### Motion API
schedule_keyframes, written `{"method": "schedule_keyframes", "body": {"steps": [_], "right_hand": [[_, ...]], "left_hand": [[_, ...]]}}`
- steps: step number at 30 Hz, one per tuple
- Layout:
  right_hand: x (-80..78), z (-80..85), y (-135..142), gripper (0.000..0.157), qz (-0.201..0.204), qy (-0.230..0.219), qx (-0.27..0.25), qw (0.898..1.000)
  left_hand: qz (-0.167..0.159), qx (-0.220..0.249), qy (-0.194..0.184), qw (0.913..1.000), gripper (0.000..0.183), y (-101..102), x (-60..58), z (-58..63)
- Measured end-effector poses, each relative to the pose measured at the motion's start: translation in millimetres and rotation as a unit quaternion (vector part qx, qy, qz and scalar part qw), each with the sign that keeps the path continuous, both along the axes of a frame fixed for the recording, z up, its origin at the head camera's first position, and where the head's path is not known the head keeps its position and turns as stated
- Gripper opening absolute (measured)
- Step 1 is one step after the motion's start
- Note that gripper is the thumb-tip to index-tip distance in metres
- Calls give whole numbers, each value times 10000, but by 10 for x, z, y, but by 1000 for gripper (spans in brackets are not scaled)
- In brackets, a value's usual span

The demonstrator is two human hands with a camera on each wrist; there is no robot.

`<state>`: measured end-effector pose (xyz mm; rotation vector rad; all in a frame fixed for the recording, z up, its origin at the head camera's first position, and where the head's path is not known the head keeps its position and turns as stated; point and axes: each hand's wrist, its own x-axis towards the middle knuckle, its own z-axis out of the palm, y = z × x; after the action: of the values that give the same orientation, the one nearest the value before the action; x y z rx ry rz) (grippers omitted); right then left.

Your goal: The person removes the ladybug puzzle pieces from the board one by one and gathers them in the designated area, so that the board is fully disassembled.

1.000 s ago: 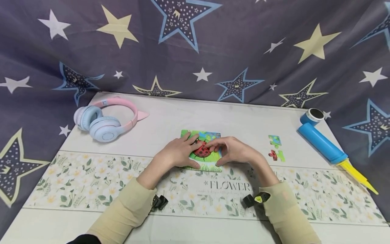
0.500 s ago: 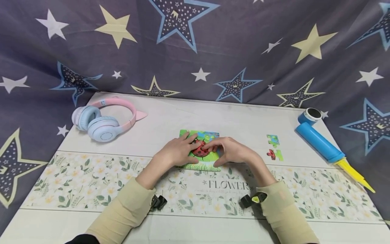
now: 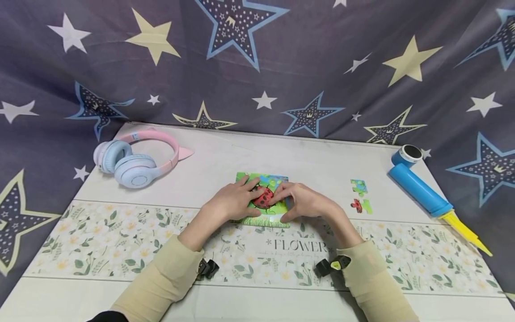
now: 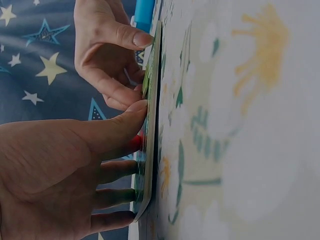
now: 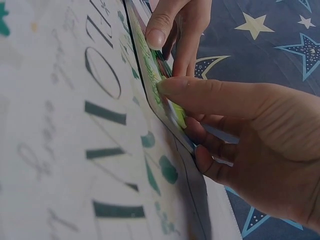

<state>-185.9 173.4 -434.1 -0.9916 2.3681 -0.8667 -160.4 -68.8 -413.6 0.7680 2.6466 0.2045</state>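
In the head view a ladybug jigsaw puzzle [image 3: 263, 220] lies on the table, green and blue with a red spotted ladybug in its middle. My left hand [image 3: 231, 201] rests on its left half, fingers spread and thumb near the lower edge. Over the right half, my right hand [image 3: 307, 201] bends thumb and fingers around a yellow-green puzzle piece [image 5: 177, 114], which sits slightly raised in the right wrist view. A pale bare patch shows near the right thumb. Part of the puzzle is hidden under both hands.
Two loose pieces lie to the right: a blue-green piece [image 3: 359, 187] and a red-and-green piece [image 3: 366, 206]. Pink and blue headphones [image 3: 137, 170] sit at the back left. A blue pump with a yellow nozzle [image 3: 420, 190] and a blue cylinder [image 3: 407, 155] are at the right.
The right hand's fingers have shifted slightly on the puzzle's right half. My left hand stays in place on the puzzle. The whole view has drifted a little.
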Motion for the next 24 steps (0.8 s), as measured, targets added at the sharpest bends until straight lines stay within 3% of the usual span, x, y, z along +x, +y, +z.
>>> {"method": "schedule_keyframes", "body": {"steps": [24], "right_hand": [[34, 33, -4, 56, 119, 123, 98, 9998]], "left_hand": [[24, 32, -19, 10000, 72, 0, -8, -26]]}}
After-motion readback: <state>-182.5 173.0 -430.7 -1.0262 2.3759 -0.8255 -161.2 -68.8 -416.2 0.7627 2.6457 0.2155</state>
